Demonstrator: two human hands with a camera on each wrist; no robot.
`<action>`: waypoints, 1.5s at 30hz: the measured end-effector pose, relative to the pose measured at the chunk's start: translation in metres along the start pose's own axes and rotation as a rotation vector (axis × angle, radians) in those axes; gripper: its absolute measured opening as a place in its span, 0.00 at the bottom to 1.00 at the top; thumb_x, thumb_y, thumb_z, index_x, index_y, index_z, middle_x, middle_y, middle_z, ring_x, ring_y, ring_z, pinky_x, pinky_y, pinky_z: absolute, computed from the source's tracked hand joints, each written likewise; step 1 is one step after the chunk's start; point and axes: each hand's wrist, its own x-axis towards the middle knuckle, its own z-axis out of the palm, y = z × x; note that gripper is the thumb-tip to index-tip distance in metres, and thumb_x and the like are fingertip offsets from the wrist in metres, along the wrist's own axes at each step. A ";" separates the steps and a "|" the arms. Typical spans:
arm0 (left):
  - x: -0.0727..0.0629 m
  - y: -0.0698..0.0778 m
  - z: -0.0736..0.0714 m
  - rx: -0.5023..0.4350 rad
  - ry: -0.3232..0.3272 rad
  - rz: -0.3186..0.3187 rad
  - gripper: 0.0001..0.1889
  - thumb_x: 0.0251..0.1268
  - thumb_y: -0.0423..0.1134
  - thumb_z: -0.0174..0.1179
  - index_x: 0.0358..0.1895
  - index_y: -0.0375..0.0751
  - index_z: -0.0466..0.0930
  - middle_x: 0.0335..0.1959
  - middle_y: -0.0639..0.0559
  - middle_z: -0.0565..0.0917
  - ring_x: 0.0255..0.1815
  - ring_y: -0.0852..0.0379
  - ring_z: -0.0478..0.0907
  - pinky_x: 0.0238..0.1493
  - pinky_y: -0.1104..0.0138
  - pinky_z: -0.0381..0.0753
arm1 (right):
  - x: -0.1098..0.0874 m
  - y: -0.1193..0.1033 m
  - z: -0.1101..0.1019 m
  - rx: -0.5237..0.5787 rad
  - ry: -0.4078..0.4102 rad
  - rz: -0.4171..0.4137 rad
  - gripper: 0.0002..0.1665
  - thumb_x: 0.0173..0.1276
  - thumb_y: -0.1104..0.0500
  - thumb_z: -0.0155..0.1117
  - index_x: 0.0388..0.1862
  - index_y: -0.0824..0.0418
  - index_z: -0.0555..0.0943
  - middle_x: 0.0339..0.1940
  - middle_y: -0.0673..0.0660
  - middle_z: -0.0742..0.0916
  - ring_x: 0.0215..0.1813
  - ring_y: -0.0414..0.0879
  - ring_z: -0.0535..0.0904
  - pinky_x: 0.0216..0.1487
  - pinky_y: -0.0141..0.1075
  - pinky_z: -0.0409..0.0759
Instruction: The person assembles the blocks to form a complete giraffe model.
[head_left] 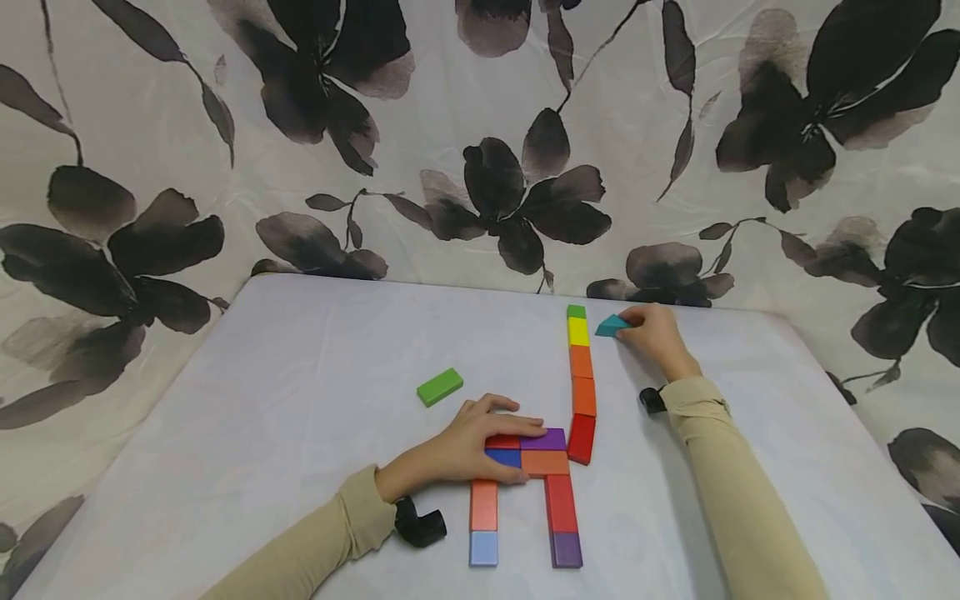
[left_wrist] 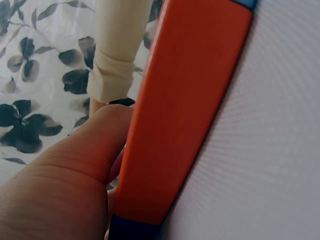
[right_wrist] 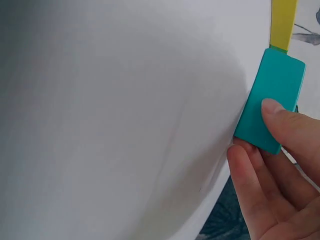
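My right hand [head_left: 660, 340] pinches a teal wedge-shaped block [head_left: 612, 325] between thumb and fingers. In the right wrist view, the thumb lies on the broad face of this teal block [right_wrist: 270, 97]. Just left of it runs a column of blocks: green [head_left: 576, 311], yellow [head_left: 578, 332], two orange and a red block [head_left: 581, 439] at the near end. My left hand [head_left: 461, 442] rests with extended fingers on two stacked rows, touching a purple block [head_left: 553, 439] and the row with a blue block [head_left: 504, 457] and an orange block [head_left: 545, 462]. The palm hides part of these rows.
A loose green block [head_left: 440, 387] lies left of the arrangement. Two legs of blocks extend toward me, ending in a light blue block [head_left: 483, 549] and a purple one. White cloth covers the table [head_left: 300, 375]; a floral sheet [head_left: 420, 100] hangs behind.
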 end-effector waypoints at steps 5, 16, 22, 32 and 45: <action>0.000 0.001 0.001 -0.002 -0.004 -0.002 0.33 0.56 0.56 0.71 0.67 0.65 0.75 0.68 0.74 0.71 0.72 0.61 0.54 0.63 0.55 0.59 | 0.008 -0.004 0.004 0.003 0.007 0.037 0.19 0.65 0.69 0.66 0.54 0.77 0.80 0.49 0.72 0.85 0.51 0.62 0.79 0.57 0.53 0.76; 0.001 0.001 0.000 -0.002 -0.007 0.001 0.33 0.56 0.56 0.71 0.67 0.65 0.75 0.68 0.74 0.71 0.72 0.61 0.54 0.63 0.55 0.58 | 0.014 -0.014 0.010 -0.001 0.017 0.087 0.20 0.67 0.69 0.64 0.56 0.77 0.79 0.51 0.72 0.84 0.52 0.63 0.78 0.58 0.52 0.76; 0.001 0.001 0.000 -0.004 -0.009 0.002 0.33 0.56 0.56 0.71 0.67 0.65 0.75 0.68 0.74 0.71 0.72 0.61 0.54 0.63 0.55 0.58 | 0.015 -0.014 0.011 0.002 0.022 0.093 0.19 0.67 0.68 0.65 0.56 0.76 0.79 0.50 0.71 0.84 0.51 0.62 0.78 0.57 0.51 0.76; 0.001 0.000 0.001 0.001 -0.008 -0.003 0.33 0.55 0.56 0.71 0.67 0.65 0.75 0.68 0.74 0.70 0.72 0.62 0.54 0.63 0.55 0.58 | 0.016 -0.014 0.013 -0.002 0.022 0.101 0.19 0.67 0.68 0.65 0.56 0.75 0.80 0.51 0.71 0.84 0.52 0.61 0.77 0.57 0.51 0.75; 0.000 0.000 0.001 0.000 -0.006 -0.004 0.33 0.55 0.56 0.71 0.67 0.65 0.75 0.68 0.74 0.70 0.72 0.61 0.54 0.62 0.55 0.59 | 0.015 -0.015 0.012 0.001 0.015 0.100 0.19 0.68 0.68 0.65 0.56 0.75 0.79 0.50 0.71 0.84 0.50 0.61 0.77 0.56 0.51 0.76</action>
